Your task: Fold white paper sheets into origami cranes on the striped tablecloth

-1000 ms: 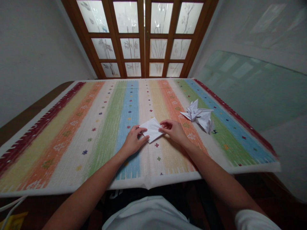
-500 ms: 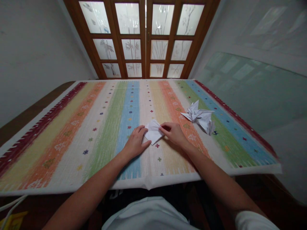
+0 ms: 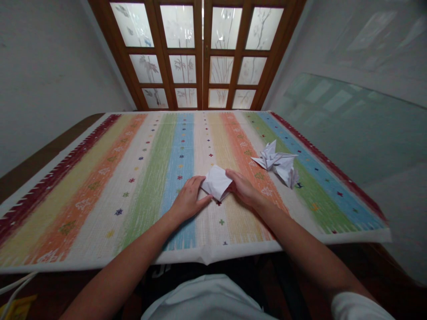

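Note:
A folded piece of white paper [image 3: 216, 181] sits between my hands, close above or on the striped tablecloth; its right side is lifted toward my right hand. My left hand [image 3: 191, 198] grips the paper's left side, with the thumb at its near corner and the fingers at its left edge. On the paper's right edge, my right hand [image 3: 243, 186] pinches with the thumb on top; its other fingers are partly hidden behind the paper and palm. Several folded white paper figures [image 3: 278, 163], pointed like origami cranes, lie clustered to the right of my right hand.
The striped tablecloth [image 3: 140, 213] covers the table, its near edge hanging by my lap. A wooden door with glass panes [image 3: 202, 80] stands behind the table. A glass panel [image 3: 350, 129] is on the right. White cables [image 3: 20, 282] run at the lower left.
My right hand has turned and shifted its grip on the paper's right edge. The paper's right part is now raised and tilted, showing a broader flat face. My left hand stays nearly in place.

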Motion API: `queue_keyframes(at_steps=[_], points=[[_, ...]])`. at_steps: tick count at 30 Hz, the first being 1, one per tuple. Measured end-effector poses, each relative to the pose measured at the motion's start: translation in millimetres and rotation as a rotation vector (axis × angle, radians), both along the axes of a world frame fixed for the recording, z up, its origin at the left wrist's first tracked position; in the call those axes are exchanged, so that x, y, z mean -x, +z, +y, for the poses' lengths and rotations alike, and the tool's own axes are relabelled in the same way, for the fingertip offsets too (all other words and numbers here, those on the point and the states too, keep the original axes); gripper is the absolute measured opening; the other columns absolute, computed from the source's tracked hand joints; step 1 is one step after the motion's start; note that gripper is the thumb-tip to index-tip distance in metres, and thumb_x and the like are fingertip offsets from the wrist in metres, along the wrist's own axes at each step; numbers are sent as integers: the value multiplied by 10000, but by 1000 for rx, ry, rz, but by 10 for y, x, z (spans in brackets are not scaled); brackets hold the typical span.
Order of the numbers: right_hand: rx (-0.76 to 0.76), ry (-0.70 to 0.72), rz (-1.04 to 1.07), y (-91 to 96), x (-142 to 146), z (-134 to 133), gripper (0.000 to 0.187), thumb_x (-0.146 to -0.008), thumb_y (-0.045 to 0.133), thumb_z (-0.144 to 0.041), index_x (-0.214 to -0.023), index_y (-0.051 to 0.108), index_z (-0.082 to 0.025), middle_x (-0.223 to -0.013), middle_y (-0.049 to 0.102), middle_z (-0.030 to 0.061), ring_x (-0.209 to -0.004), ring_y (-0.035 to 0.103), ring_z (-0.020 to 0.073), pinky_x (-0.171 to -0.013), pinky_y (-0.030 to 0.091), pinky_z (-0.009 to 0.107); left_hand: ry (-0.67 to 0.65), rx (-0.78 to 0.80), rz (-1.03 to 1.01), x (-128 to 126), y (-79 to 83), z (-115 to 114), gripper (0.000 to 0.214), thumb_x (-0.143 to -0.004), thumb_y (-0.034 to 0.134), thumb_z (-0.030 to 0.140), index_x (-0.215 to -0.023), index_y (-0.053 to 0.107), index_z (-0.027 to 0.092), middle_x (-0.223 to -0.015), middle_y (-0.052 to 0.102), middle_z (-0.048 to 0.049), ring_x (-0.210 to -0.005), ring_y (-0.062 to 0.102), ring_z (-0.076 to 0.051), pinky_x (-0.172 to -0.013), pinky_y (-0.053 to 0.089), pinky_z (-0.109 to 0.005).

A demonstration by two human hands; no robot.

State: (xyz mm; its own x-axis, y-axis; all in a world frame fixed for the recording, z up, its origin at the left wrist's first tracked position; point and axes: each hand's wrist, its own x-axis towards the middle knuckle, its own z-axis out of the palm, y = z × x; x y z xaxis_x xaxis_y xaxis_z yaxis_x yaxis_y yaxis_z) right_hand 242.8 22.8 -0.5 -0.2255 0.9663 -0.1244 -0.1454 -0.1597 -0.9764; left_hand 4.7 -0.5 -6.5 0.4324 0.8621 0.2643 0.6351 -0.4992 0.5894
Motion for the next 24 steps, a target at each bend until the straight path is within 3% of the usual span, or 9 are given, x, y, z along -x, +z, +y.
queue_keyframes(at_steps=[3,5,7,9,11,14,18,24], points=[[-74,166,-64,29,-47,-12,597,-849,767,-786,-1056,678,-233,-1036,775,103,-987,755,280,-851,619,397,8,6,-5,-1,-4,4,524,-981,748,363,-1451,579,204,-1460,678,-178,-1386,640,-349,-1215,514,-591],[-161,290,-110,39,-83,-20,703,-723,946,-690,-1205,686,-249,-1187,773,106,-1110,750,281,-952,616,403,14,7,-6,-3,-7,7,510,-984,736,350,-1451,584,213,-1464,677,-171,-1386,640,-346,-1216,513,-588],[-247,381,-147,36,-109,-35,950,-599,1072,-513,-1411,639,-277,-1313,745,105,-1199,732,278,-1037,601,414,22,7,-6,-7,-5,8,490,-996,713,340,-1452,587,212,-1461,678,-168,-1382,643,-342,-1216,514,-581],[-315,406,-205,25,-116,-61,1153,-569,1095,-385,-1578,543,-296,-1387,714,117,-1247,714,278,-1081,591,426,32,11,-2,-14,1,9,469,-1015,684,337,-1453,592,198,-1451,680,-172,-1377,646,-341,-1216,515,-575],[-369,369,-283,15,-103,-91,1216,-606,1069,-311,-1662,468,-285,-1424,692,137,-1259,703,279,-1076,597,422,42,18,3,-22,7,9,458,-1036,654,341,-1462,593,184,-1449,680,-180,-1379,645,-343,-1214,517,-574],[-395,326,-340,16,-65,-127,1088,-752,943,-251,-1701,411,-244,-1372,715,139,-1160,732,247,-980,628,382,48,21,13,-29,1,9,468,-1064,621,359,-1491,584,171,-1469,670,-193,-1400,635,-345,-1219,514,-575],[-411,310,-312,27,-17,-136,851,-881,761,-224,-1668,437,-222,-1129,786,71,-938,761,191,-861,639,340,43,5,27,-27,-28,0,531,-1073,634,421,-1537,556,176,-1524,643,-194,-1429,619,-343,-1243,493,-571],[-408,146,-312,7,59,-132,477,-876,789,-281,-1326,634,-259,-1018,801,46,-888,776,205,-821,646,347,26,-15,43,-32,-37,-22,667,-1043,692,498,-1607,490,206,-1539,631,-190,-1429,608,-360,-1253,469,-605]])
